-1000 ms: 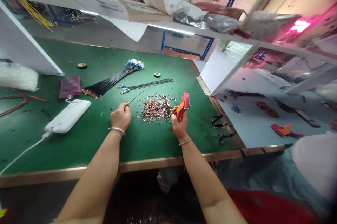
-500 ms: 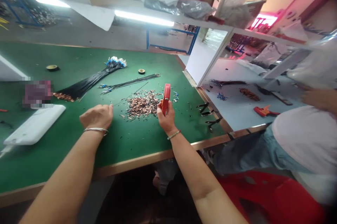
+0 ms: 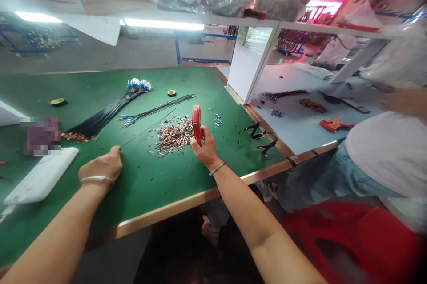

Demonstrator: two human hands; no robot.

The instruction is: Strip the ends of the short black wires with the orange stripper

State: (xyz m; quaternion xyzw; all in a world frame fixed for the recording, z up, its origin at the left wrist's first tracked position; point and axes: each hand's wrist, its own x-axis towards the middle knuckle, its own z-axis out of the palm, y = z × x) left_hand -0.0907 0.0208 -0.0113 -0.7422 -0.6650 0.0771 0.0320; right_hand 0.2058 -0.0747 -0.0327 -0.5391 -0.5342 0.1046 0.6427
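My left hand (image 3: 101,169) lies low on the green mat, pinching the end of a thin black wire (image 3: 148,127) that runs up and to the right towards the middle of the bench. My right hand (image 3: 206,149) is closed around a red wire stripper (image 3: 197,125), held upright just right of a heap of copper-ended wire clippings (image 3: 173,135). Further back lie a thick bundle of black wires with blue terminals (image 3: 110,110) and a thinner bundle of black wires (image 3: 156,108). A few small blue terminals (image 3: 217,119) lie beside the stripper.
The green-topped workbench (image 3: 147,186) has a wood-coloured edge. A white power bank (image 3: 42,176), a pixelated object (image 3: 42,135), tape rolls (image 3: 171,93) and pliers (image 3: 260,138) lie on it. A co-worker in a white top (image 3: 383,155) sits right, beside a red stool (image 3: 350,239).
My left hand has slid left and nearer me, drawing the thin wire out straighter. My right hand still holds the stripper. The whole view has swung, shifting the bench left.
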